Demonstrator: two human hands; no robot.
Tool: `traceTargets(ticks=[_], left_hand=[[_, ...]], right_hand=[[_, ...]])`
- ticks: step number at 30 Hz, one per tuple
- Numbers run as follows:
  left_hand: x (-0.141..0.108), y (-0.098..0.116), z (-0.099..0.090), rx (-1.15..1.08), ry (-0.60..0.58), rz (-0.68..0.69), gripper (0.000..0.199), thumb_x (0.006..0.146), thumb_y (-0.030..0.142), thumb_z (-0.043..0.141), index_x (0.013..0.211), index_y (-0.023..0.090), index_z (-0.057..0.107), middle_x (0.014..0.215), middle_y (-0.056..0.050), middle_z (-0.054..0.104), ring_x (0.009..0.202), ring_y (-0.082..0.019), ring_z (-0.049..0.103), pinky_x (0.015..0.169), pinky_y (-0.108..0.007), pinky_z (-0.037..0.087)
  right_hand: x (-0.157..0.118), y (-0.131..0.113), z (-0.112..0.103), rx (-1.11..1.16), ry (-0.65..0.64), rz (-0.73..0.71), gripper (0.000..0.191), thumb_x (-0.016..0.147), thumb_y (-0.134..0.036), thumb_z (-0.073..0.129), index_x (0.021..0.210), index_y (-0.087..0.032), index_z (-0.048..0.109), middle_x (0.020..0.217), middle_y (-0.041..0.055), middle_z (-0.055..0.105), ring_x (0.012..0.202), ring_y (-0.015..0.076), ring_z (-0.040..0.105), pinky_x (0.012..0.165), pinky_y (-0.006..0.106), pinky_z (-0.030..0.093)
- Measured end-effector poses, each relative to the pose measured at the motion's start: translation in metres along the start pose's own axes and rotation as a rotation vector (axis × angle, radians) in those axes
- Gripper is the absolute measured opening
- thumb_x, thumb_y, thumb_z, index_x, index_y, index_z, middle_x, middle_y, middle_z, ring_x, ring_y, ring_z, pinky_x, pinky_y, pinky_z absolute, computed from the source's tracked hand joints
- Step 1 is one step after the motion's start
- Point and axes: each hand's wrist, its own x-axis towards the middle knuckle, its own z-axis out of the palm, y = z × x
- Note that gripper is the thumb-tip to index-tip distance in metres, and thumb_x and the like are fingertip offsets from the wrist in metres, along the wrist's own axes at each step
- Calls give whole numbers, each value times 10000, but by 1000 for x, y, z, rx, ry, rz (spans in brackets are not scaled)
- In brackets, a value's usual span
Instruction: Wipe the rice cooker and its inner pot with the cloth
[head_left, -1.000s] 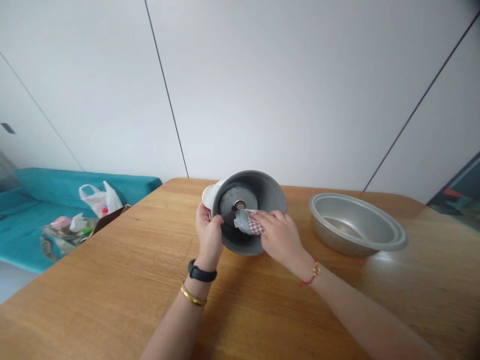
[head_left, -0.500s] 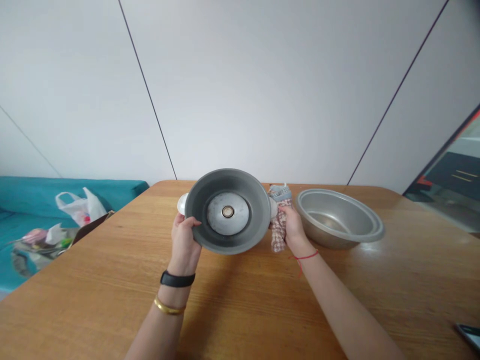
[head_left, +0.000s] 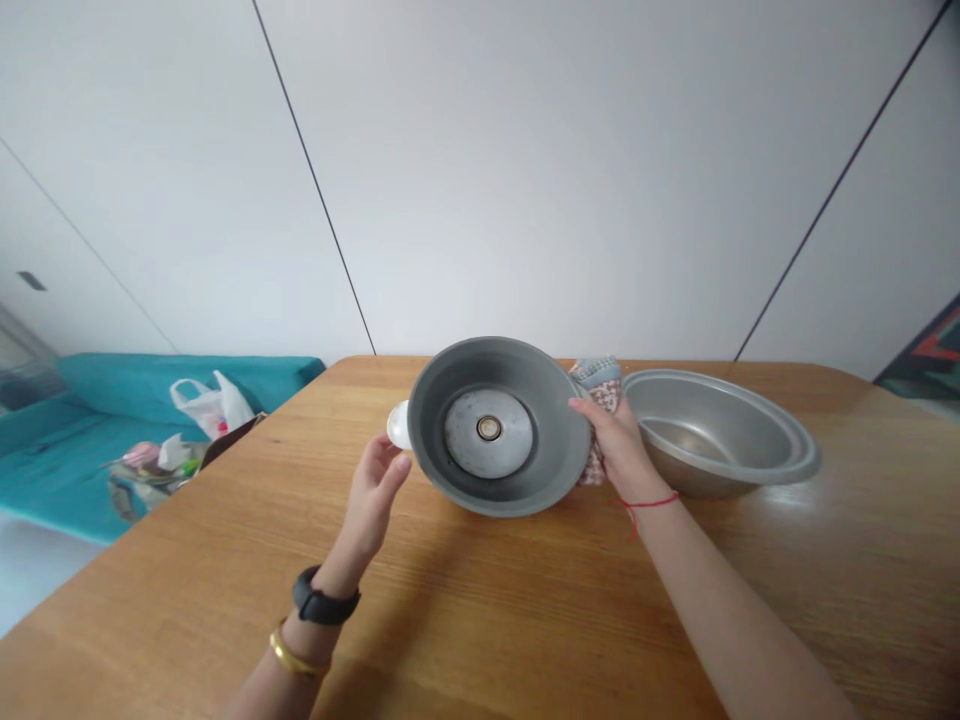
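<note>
A round grey cooker body (head_left: 424,400) with a metal heating plate (head_left: 487,432) inside is tilted toward me above the wooden table. My right hand (head_left: 619,440) grips its right rim, thumb over the edge, with a patterned cloth (head_left: 600,380) between hand and body. Beside the white handle (head_left: 399,426) at the left is my left hand (head_left: 375,485), thumb and fingers apart, fingertips at or just under the handle. To the right stands a large grey oval pot (head_left: 720,430), its inside visible.
The wooden table (head_left: 480,620) reaches back to a pale panelled wall. At the left, a teal sofa (head_left: 75,440) holds a white plastic bag (head_left: 210,405) and a heap of small items (head_left: 154,470).
My left hand has let go of the left rim and moved down and outward. My right thumb now lies over the right rim. The view has turned left.
</note>
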Motion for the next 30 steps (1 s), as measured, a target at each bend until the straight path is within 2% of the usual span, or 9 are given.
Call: traceTargets(ticks=[4, 7, 11, 14, 17, 20, 23, 27, 30], left_hand=[[1, 4, -34, 676, -96, 677, 1078, 720, 734, 812, 1568, 217, 394, 1595, -241, 443, 1458, -429, 459, 1221, -660, 280], [16, 31, -38, 1036, -330, 1099, 996, 787, 707, 777, 1607, 306, 378, 1534, -164, 565, 1466, -380, 478, 1285, -657, 32], [48, 80, -21, 1184, -699, 1289, 757, 896, 661, 693, 1546, 333, 486, 1426, -86, 679, 1425, -303, 543, 1294, -619, -42], [70, 100, -7, 1166, -862, 1398, 579, 943, 618, 659, 1419, 292, 606, 1380, -92, 705, 1381, -273, 586, 1309, -594, 49], [84, 103, 5, 1105, -946, 1528, 402, 976, 592, 620, 1127, 230, 710, 1145, -87, 777, 1195, -239, 691, 1300, -518, 229], [83, 101, 13, 1060, -1011, 1533, 389, 980, 585, 610, 858, 221, 669, 842, -45, 734, 881, -206, 718, 1207, -465, 419], [73, 104, 16, 956, -1074, 1309, 391, 923, 602, 680, 774, 243, 633, 731, -24, 667, 728, -198, 666, 1066, -452, 544], [57, 114, 18, 837, -1167, 891, 367, 818, 612, 785, 756, 283, 636, 776, -44, 669, 732, -224, 658, 944, -441, 584], [45, 118, 19, 822, -1149, 872, 330, 853, 547, 774, 748, 283, 607, 702, -20, 605, 631, -199, 594, 792, -390, 579]], right_hand=[[8, 3, -11, -3, -39, 15, 595, 566, -355, 926, 1085, -186, 689, 973, 75, 755, 825, 267, 709, 727, 349, 594], [14, 3, -16, 44, -153, -6, 599, 571, -347, 935, 1099, -187, 702, 1038, 76, 758, 863, 266, 714, 764, 349, 601], [20, 5, -24, 71, -222, -32, 615, 583, -336, 935, 1140, -197, 714, 1082, 72, 757, 897, 274, 719, 797, 364, 608], [24, 11, -31, 104, -255, -5, 676, 594, -333, 922, 1221, -207, 704, 1108, 74, 755, 901, 279, 722, 800, 376, 611], [28, 16, -34, 119, -258, 14, 713, 576, -345, 915, 1243, -209, 705, 1086, 72, 760, 890, 290, 724, 803, 392, 614], [29, 17, -32, 112, -235, 31, 666, 559, -373, 922, 1170, -203, 720, 1039, 71, 764, 891, 300, 726, 818, 406, 615], [25, 13, -27, 106, -246, 47, 605, 581, -418, 938, 1105, -204, 725, 1038, 72, 764, 897, 294, 729, 815, 392, 616], [19, 9, -20, 94, -218, 52, 615, 638, -573, 926, 1089, -205, 730, 1068, 80, 761, 932, 300, 732, 824, 399, 620], [20, 12, -17, 121, -206, 85, 638, 695, -679, 863, 1114, -219, 721, 1100, 71, 758, 1033, 302, 724, 888, 412, 611]])
